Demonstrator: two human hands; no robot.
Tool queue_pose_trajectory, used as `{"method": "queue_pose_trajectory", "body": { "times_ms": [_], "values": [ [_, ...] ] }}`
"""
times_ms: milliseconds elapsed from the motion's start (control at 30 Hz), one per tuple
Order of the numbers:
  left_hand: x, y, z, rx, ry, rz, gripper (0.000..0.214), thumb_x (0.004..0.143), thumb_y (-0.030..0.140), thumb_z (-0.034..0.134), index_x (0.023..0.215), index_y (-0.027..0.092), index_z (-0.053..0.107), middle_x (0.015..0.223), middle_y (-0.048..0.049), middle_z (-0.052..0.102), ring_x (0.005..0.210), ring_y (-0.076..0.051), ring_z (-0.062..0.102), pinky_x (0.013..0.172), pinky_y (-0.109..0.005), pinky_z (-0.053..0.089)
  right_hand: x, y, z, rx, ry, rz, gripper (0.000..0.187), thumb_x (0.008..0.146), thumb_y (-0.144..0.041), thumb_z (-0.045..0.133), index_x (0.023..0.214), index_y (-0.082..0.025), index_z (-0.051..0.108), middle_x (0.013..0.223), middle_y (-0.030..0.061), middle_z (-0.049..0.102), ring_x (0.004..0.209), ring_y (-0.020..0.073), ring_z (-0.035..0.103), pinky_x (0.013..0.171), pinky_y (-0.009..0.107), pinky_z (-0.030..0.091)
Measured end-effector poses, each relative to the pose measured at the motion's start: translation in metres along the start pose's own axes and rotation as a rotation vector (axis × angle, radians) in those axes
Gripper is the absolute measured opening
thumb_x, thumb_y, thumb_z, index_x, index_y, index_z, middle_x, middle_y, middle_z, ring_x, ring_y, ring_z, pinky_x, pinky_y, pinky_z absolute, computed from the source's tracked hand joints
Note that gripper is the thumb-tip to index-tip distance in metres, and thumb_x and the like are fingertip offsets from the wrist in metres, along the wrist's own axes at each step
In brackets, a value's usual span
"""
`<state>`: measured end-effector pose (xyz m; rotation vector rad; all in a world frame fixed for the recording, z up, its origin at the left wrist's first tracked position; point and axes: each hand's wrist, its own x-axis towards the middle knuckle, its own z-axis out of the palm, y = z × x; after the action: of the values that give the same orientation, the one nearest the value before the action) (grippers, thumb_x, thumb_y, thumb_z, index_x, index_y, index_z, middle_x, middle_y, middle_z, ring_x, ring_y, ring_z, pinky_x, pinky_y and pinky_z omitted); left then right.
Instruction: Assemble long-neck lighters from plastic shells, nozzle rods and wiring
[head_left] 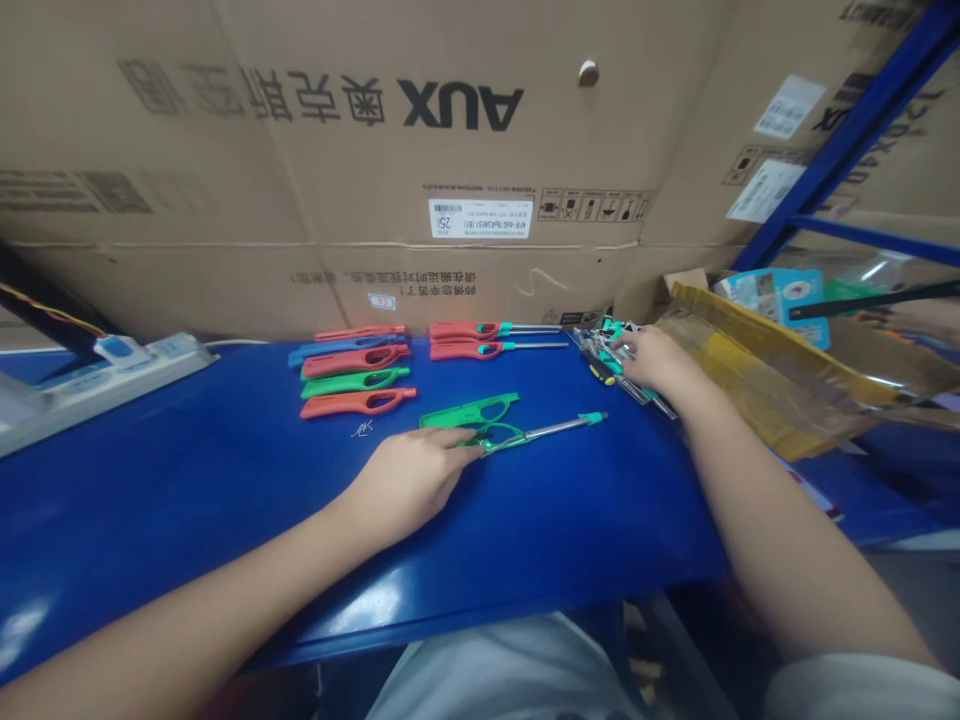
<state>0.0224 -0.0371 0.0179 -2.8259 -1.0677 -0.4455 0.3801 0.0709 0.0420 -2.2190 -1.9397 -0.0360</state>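
Observation:
My left hand (411, 482) is closed over the near part of an opened green gas lighter (499, 437), its fingers pressed on the handle. A metal tube (559, 428) with a teal tip extends from it to the right. Just behind lies a separate green casing half (469, 411). Further right, my right hand (660, 362) reaches into a pile of metal lighter tubes (651, 398) with teal parts. Its fingers are bent together there; what they pinch is hidden. A black and yellow screwdriver handle (600, 371) lies by that pile.
Several red, green and blue lighter casings (356, 381) lie stacked in rows, beside two red lighters with tubes (465, 340). Small metal bits (362, 429) lie nearby. A power strip (150, 372) sits left, a taped carton (739, 365) right. Cardboard (337, 200) walls the back.

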Motion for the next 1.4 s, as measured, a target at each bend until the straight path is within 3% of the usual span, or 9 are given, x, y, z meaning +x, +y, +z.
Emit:
{"method": "queue_pose_trajectory", "body": {
  "times_ms": [267,467,600,767,867,967,1067,1167,1400],
  "values": [
    [0.0,-0.002,0.0,-0.069,-0.004,-0.057,0.039,0.09,0.009,0.052,0.112,0.029,0.076,0.123,-0.0021,0.073,0.101,-0.024,0.075,0.083,-0.035,0.062,0.009,0.01,0.019,0.106,0.022,-0.032,0.011,0.072,-0.014,0.071,0.08,-0.019,0.076,0.104,0.0114,0.057,0.094,0.0261,0.062,0.087,0.036,0.05],
    [0.0,-0.005,0.004,-0.148,0.03,-0.122,0.028,0.097,0.019,0.051,0.111,0.025,0.074,0.117,-0.0012,0.075,0.103,-0.021,0.073,0.085,-0.033,0.06,0.008,-0.003,0.006,0.36,0.098,-0.033,0.009,0.084,-0.022,0.063,0.081,-0.016,0.068,0.094,0.0126,0.065,0.091,0.0263,0.066,0.087,0.041,0.053],
    [0.001,-0.004,0.004,-0.177,0.039,-0.138,0.025,0.101,0.026,0.049,0.11,0.023,0.072,0.113,-0.0031,0.075,0.103,-0.021,0.07,0.087,-0.034,0.058,-0.004,-0.027,0.003,0.605,-0.034,-0.099,0.015,0.09,-0.03,0.062,0.087,-0.016,0.064,0.078,0.0086,0.07,0.07,0.019,0.069,0.068,0.033,0.059],
    [0.003,-0.005,0.005,-0.212,0.047,-0.043,0.025,0.102,0.025,0.049,0.111,0.02,0.072,0.111,-0.0059,0.074,0.104,-0.021,0.067,0.091,-0.034,0.055,-0.024,-0.059,0.02,0.758,-0.243,-0.186,0.015,0.09,-0.03,0.064,0.096,-0.017,0.062,0.064,0.0023,0.067,0.053,0.0147,0.065,0.052,0.027,0.058],
    [0.003,-0.007,0.006,-0.236,0.067,-0.031,0.024,0.101,0.024,0.05,0.109,0.02,0.072,0.112,-0.0071,0.074,0.104,-0.021,0.067,0.09,-0.035,0.055,-0.03,-0.065,0.027,0.731,-0.326,-0.202,0.013,0.092,-0.029,0.058,0.087,-0.017,0.063,0.06,0.0022,0.066,0.046,0.0138,0.061,0.044,0.025,0.052],
    [0.003,-0.008,0.009,-0.271,0.081,-0.048,0.024,0.101,0.023,0.05,0.111,0.02,0.071,0.112,-0.0077,0.074,0.105,-0.021,0.067,0.092,-0.036,0.055,-0.031,-0.058,0.019,0.666,-0.322,-0.252,0.012,0.089,-0.023,0.058,0.094,-0.017,0.067,0.066,0.0025,0.067,0.046,0.0126,0.058,0.046,0.025,0.048],
    [0.004,-0.008,0.011,-0.291,0.079,-0.057,0.023,0.101,0.023,0.05,0.113,0.02,0.07,0.113,-0.0077,0.073,0.107,-0.022,0.067,0.093,-0.037,0.054,-0.03,-0.048,0.011,0.486,-0.211,-0.584,0.026,0.086,-0.018,0.059,0.109,-0.02,0.07,0.098,0.0062,0.067,0.066,0.0131,0.061,0.065,0.027,0.051],
    [0.004,-0.009,0.012,-0.309,0.076,-0.069,0.023,0.101,0.023,0.05,0.113,0.019,0.069,0.114,-0.0074,0.073,0.106,-0.021,0.066,0.095,-0.037,0.053,-0.03,-0.046,0.011,0.348,-0.222,-0.806,0.024,0.088,-0.02,0.058,0.109,-0.02,0.07,0.117,0.0091,0.06,0.083,0.0152,0.062,0.077,0.03,0.05],
    [0.005,-0.009,0.01,-0.318,0.056,-0.087,0.02,0.099,0.026,0.056,0.111,0.019,0.07,0.112,-0.0074,0.073,0.104,-0.022,0.065,0.094,-0.038,0.053,-0.043,-0.063,0.008,0.299,-0.283,-0.729,0.012,0.092,-0.022,0.057,0.093,-0.017,0.068,0.086,0.0051,0.071,0.076,0.0166,0.062,0.071,0.028,0.043]
  ]
}}
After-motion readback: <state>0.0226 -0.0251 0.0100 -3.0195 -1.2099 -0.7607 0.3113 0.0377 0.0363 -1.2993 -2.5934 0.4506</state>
